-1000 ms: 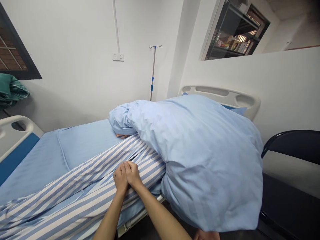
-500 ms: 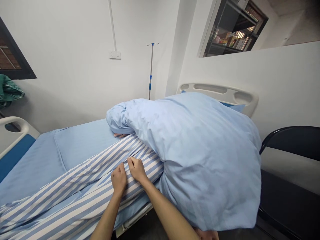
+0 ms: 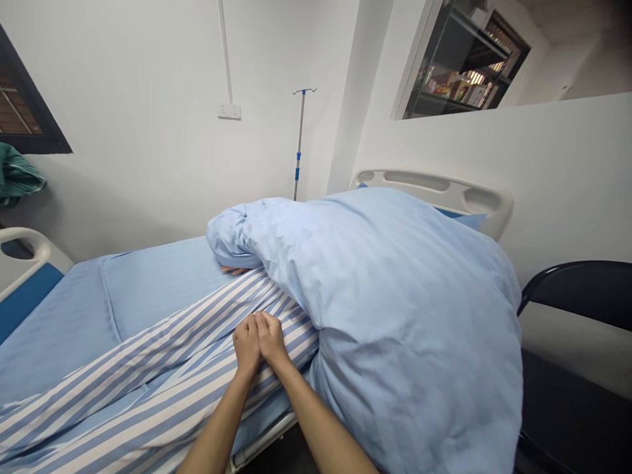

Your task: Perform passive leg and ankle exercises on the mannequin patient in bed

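My left hand (image 3: 246, 343) is a closed fist resting on, or just over, the thigh of a person lying on the bed in blue-and-white striped trousers (image 3: 197, 368). Pressed against it is my right hand (image 3: 270, 337), also a fist, with the two thumb sides touching. No cloth shows bunched in either fist; the fingertips are curled out of sight. A light blue quilt (image 3: 395, 296) covers the person's upper body right beside my right hand. Fingers of the person's hand (image 3: 236, 270) poke out from under the quilt's far edge.
The bed (image 3: 148, 276) has a blue sheet, a headboard (image 3: 439, 184) at the right and a footboard (image 3: 37, 263) at the left. A black chair (image 3: 582, 296) stands at the right. Behind the bed rises an IV pole (image 3: 299, 138). Green cloth (image 3: 20, 174) hangs at the far left.
My fists have come together: the left moved right and slightly up until it met the right. The view has shifted slightly.
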`<state>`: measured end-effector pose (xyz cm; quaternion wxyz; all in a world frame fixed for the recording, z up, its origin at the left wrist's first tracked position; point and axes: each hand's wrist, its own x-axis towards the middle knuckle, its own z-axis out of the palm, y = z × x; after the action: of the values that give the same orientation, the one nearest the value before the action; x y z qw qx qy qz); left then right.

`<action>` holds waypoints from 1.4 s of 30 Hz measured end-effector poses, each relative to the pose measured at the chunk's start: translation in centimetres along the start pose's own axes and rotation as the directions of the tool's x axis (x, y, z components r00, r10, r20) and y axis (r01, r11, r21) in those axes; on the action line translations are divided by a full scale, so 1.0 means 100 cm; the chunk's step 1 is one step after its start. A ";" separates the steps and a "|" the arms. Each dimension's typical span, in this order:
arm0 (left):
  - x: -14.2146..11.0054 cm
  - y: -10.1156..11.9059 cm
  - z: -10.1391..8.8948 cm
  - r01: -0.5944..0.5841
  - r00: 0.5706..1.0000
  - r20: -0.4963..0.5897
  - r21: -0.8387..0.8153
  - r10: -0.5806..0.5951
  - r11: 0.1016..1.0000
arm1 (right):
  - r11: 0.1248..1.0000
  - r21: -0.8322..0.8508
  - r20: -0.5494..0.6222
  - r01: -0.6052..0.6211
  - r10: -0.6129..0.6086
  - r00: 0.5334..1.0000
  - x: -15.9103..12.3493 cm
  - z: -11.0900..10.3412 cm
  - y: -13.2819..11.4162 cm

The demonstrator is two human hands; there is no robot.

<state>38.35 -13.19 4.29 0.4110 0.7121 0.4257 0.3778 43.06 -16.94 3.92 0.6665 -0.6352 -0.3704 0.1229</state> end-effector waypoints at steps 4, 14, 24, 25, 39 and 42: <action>-0.006 -0.008 -0.001 -0.061 0.998 0.036 0.083 0.058 0.995 | 1.000 0.019 -0.019 -0.012 0.013 1.000 -0.002 0.003 0.004; -0.009 -0.001 -0.002 -0.017 0.999 0.052 0.216 0.006 0.976 | 0.932 -0.333 0.027 0.141 -0.140 0.990 0.027 -0.034 0.005; -0.009 -0.015 -0.020 -0.022 0.992 0.121 0.031 0.018 0.999 | 0.876 -0.472 -0.019 0.097 -0.120 0.993 0.027 -0.040 0.020; -0.008 -0.022 -0.032 -0.020 0.991 0.132 0.028 0.016 0.999 | 0.875 -0.474 -0.023 0.098 -0.123 0.992 0.026 -0.040 0.019; 0.000 -0.141 -0.328 0.188 0.955 -0.265 0.198 -0.133 0.962 | 0.821 -0.568 -0.019 0.057 -0.082 0.996 0.024 -0.039 0.015; -0.008 -0.161 -0.352 0.221 0.944 -0.298 0.241 -0.145 0.945 | 0.810 -0.585 -0.024 0.041 -0.068 0.997 0.023 -0.038 0.012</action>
<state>2.00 0.16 2.77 0.2798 0.6588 0.5914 0.3713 47.55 -18.14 3.88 0.4506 -0.8007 -0.3937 -0.0297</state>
